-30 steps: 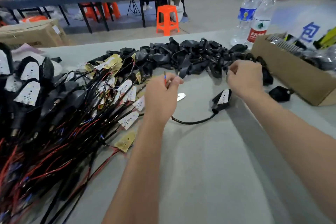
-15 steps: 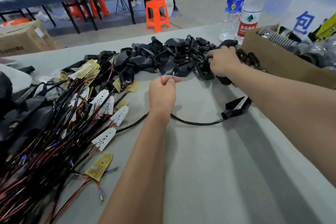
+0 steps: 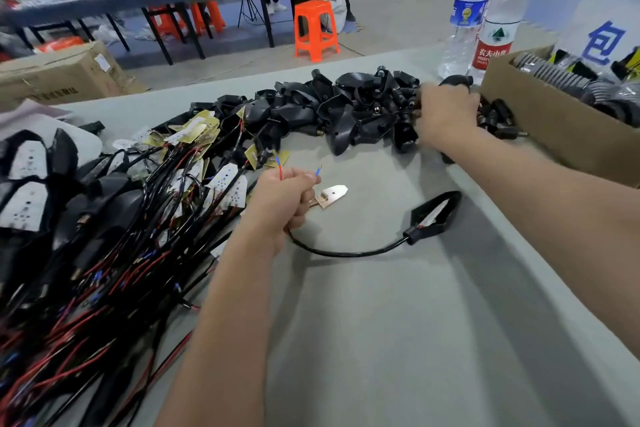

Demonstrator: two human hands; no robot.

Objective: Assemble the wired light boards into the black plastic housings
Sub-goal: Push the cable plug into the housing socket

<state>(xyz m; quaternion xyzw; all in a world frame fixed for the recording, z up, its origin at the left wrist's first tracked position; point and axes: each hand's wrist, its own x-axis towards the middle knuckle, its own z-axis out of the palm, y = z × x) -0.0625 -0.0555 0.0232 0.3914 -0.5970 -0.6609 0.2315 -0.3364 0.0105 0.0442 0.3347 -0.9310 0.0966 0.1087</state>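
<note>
Left hand (image 3: 289, 199) is closed on the wire ends (image 3: 280, 170) of an assembled housing (image 3: 434, 215) lying on the table (image 3: 381, 340). Right hand (image 3: 446, 114), beside that unit a second ago, now grips an empty piece in the housing pile (image 3: 346, 107); next assembly is beginning.

Left hand (image 3: 282, 199) fisted mid-table, right hand (image 3: 446, 114) outstretched, grip seemingly closed.
</note>
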